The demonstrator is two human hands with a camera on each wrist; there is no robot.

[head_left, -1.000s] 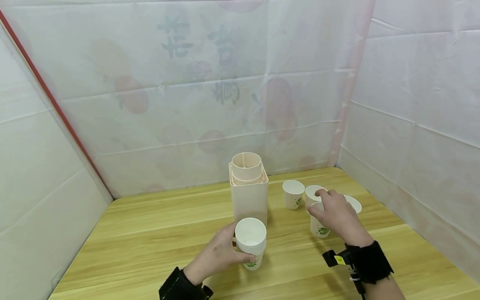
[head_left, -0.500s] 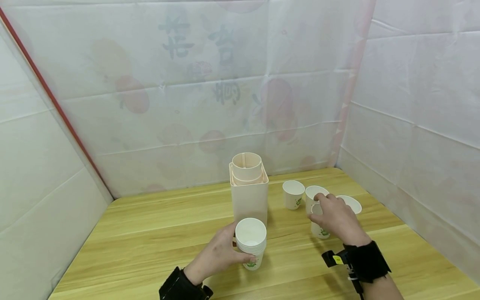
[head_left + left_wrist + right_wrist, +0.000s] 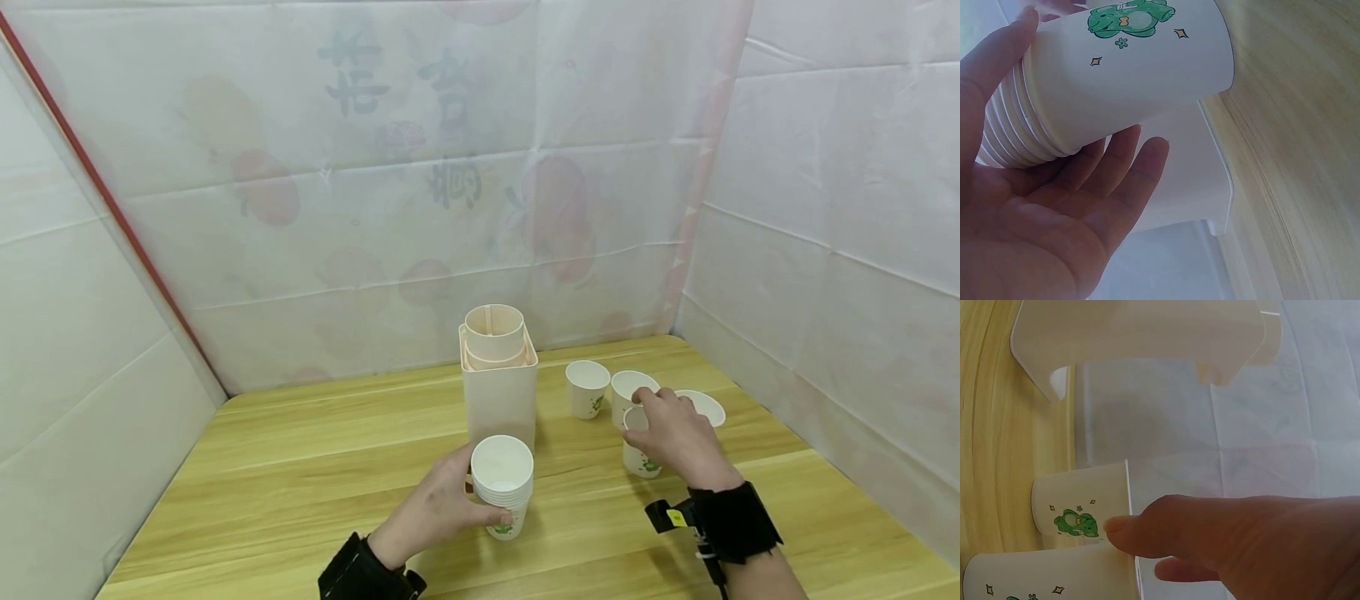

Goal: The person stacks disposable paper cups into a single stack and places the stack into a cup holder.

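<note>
My left hand (image 3: 442, 496) holds an upright stack of nested white paper cups (image 3: 502, 475), thumb on the near side and fingers behind. A green cartoon animal shows on the stack's outer cup (image 3: 1129, 69) in the left wrist view. At the right, my right hand (image 3: 678, 437) grips a paper cup (image 3: 640, 462) near its rim, the thumb at its left side. That hand hides part of the cup. Just behind stands another paper cup (image 3: 628, 388), and one more cup (image 3: 587, 390) is to its left.
A tall cream-coloured box (image 3: 498, 400) with a round tube (image 3: 493, 333) in its top stands behind the stack. A white round rim (image 3: 707, 407) shows beyond my right hand. Sheeting walls (image 3: 375, 208) border the wooden table (image 3: 300, 467) at the back and sides.
My right hand has shifted very slightly right and lower at the front cup, which has edged slightly right too. The left hand and its stack have stayed put.
</note>
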